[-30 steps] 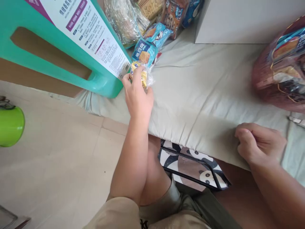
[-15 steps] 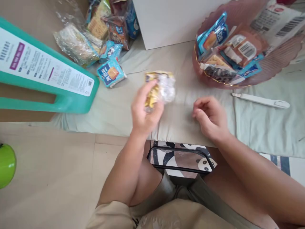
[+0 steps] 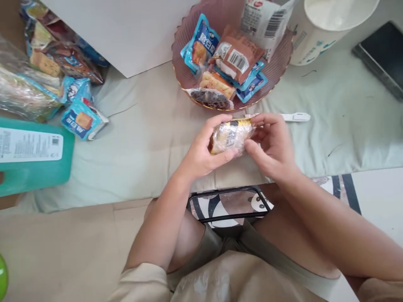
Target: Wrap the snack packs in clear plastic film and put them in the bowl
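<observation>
A small snack packet in crinkled clear and yellow wrapping is held above the cloth in front of me. My left hand grips its left side, thumb below and fingers along the top. On the right side, my right hand has its thumb and fingertips closed on the packet's edge. Just behind my right hand lies a white utility knife, partly covered by the fingers. Beyond the hands stands a pink ribbed bowl with a gold rim, holding blue, brown and clear snack packets.
At left, a teal jug lies near a blue snack packet and a heap of wrapped snacks. A white box stands behind. Right of the bowl are a paper tub and a black device.
My right hand has come over to the snack packet and now grips it together with my left. The packet has turned, and the view has swung to the right.
</observation>
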Demonstrator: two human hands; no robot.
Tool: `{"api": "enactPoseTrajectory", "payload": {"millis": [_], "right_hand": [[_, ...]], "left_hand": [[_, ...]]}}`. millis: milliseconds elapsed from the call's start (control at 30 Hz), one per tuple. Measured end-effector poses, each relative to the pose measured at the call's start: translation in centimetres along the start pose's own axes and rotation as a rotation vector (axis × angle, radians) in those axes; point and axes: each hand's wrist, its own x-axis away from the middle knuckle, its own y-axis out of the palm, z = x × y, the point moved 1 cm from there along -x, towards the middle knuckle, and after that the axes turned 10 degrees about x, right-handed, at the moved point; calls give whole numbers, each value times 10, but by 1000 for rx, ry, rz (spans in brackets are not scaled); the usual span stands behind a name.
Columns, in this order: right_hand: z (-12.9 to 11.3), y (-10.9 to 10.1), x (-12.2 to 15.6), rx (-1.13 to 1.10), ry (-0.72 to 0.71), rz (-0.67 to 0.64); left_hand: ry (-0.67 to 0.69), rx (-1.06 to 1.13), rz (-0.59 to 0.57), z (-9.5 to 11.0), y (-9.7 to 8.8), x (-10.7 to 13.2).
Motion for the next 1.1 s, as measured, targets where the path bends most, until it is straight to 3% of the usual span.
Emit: {"api": "enactPoseTrajectory", "payload": {"millis": [167, 333, 433, 533, 600, 700, 833, 967, 1100], "right_hand": [[21, -36, -14, 514, -47, 170], [48, -47, -16, 783, 23, 76], [48, -51, -11, 816, 39, 45], [35, -54, -7, 730, 25, -16], [24, -51, -6, 565, 57, -7], [5, -35, -3, 185, 108, 1], [-19, -6, 3, -126, 159, -190], [-28, 11, 8, -148, 168, -339], [-23, 14, 7, -31, 173, -374]], "left_hand": [[-67, 36, 31, -3, -4, -4], [-103, 85, 95, -6, -13, 4], [-135, 122, 158, -6, -21, 10], [-140, 126, 237, -3, -30, 17], [-141, 146, 227, 2, -35, 22], [-158, 178, 58, 11, -37, 26], [-235, 191, -124, 20, -32, 29], [-256, 173, -84, 22, -29, 30], [-169, -51, 40, 21, -25, 31]]}}
